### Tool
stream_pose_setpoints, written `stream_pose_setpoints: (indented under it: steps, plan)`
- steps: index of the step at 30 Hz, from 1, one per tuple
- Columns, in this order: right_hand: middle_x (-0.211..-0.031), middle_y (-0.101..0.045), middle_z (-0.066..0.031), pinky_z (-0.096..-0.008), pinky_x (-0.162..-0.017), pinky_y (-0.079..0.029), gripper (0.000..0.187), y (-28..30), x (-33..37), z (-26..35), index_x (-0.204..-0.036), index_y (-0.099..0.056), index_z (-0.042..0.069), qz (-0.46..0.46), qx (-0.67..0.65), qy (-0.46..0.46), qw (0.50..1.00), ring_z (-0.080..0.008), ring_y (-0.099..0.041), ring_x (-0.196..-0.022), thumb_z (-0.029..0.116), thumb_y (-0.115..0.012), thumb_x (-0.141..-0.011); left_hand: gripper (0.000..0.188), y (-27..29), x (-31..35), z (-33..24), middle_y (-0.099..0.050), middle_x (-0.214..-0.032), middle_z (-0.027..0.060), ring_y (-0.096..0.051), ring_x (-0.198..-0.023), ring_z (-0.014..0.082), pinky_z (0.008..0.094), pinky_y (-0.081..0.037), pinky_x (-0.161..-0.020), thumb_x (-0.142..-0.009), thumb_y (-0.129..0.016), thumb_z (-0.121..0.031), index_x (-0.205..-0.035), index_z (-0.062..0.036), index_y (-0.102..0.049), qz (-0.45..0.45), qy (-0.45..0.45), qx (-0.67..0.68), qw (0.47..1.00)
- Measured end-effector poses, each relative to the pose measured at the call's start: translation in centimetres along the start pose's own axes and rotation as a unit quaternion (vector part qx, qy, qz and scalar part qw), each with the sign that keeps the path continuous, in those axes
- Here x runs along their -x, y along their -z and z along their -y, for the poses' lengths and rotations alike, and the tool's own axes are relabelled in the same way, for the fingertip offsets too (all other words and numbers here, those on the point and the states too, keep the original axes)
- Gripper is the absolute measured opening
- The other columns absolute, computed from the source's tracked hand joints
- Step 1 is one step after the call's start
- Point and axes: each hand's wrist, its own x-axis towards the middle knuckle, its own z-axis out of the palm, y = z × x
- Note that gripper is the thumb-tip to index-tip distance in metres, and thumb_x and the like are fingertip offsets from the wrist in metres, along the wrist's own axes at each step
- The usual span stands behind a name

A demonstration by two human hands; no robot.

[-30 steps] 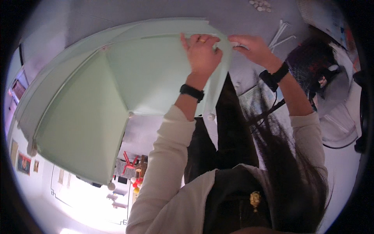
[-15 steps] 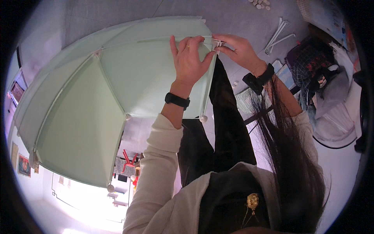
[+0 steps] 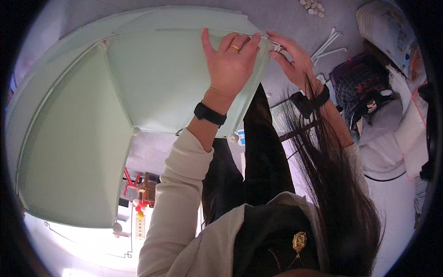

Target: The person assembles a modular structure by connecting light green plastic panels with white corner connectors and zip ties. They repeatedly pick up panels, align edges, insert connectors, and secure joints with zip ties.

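A large pale green fabric panel (image 3: 157, 78) is stretched over thin poles, with white round joints at several corners. My left hand (image 3: 230, 69) lies against its upper edge, fingers bent over the pole there and the little finger sticking up. The fingertips are partly hidden behind the edge. At the panel's right corner, my right hand (image 3: 295, 60) pinches a white pronged connector (image 3: 275, 46) between thumb and index finger. One round joint (image 3: 233, 138) hangs at the lower right corner of the fabric, and another (image 3: 117, 227) at the lower left.
Several white rods (image 3: 328, 45) lie on the grey floor beyond my right hand. Farther off is a pile of small white pieces (image 3: 313, 7). Dark clothing and bags (image 3: 362, 85) lie heaped at the right. A red stool (image 3: 131, 181) stands below the panel.
The panel's right corner and my right hand have moved right and slightly up in view. My left hand's thumb and index finger have drawn closer to the upper edge.
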Motion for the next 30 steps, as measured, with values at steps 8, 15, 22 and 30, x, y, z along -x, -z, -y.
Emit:
stream_pose_setpoints:
  steps: [8,15,22,30]
  plan:
    - [-0.117,-0.061,-0.0075,-0.0316,-0.084,-0.05,0.038,0.2,-0.7,-0.3,-0.118,-0.056,0.009,0.018,0.025,0.061,0.998,-0.0246,-0.061,-0.099,0.011,-0.068,-0.082,0.034,-0.6,1.0,0.6,-0.056,-0.096,0.0018,-0.057,-0.09,0.0185,0.0544,-0.027,-0.104,-0.074,-0.072,-0.017,-0.107,-0.0189,-0.067,-0.019,0.012,0.068,0.997]
    - [-0.115,-0.062,-0.0073,-0.0301,-0.085,-0.049,0.041,0.0,-0.8,-0.3,-0.118,-0.057,0.008,0.027,-0.004,0.053,0.998,-0.0217,-0.061,-0.1,0.004,-0.069,-0.079,0.034,-0.9,1.3,1.2,-0.054,-0.098,0.0026,-0.054,-0.093,0.02,0.0433,-0.037,-0.098,-0.072,-0.07,-0.013,-0.106,-0.0148,-0.067,-0.033,-0.019,0.091,0.995]
    - [-0.115,-0.063,-0.0076,-0.0304,-0.087,-0.049,0.041,-0.5,-0.2,-0.8,-0.116,-0.059,0.007,0.009,-0.047,0.023,0.999,-0.021,-0.061,-0.102,0.0,-0.07,-0.077,0.033,-1.2,1.2,2.6,-0.055,-0.098,-0.0002,-0.054,-0.093,0.0174,0.0375,-0.04,-0.09,-0.069,-0.061,-0.012,-0.102,-0.0127,-0.066,-0.037,-0.09,0.093,0.991]
    - [-0.113,-0.064,-0.0084,-0.0307,-0.085,-0.05,0.04,0.0,-0.5,-0.2,-0.116,-0.058,0.007,0.03,0.021,0.029,0.999,-0.0228,-0.062,-0.101,-0.001,-0.068,-0.078,0.026,-0.4,0.4,2.8,-0.057,-0.092,-0.0025,-0.055,-0.091,0.0137,0.0383,-0.036,-0.09,-0.072,-0.059,-0.015,-0.098,-0.0137,-0.066,-0.015,-0.099,0.037,0.994]
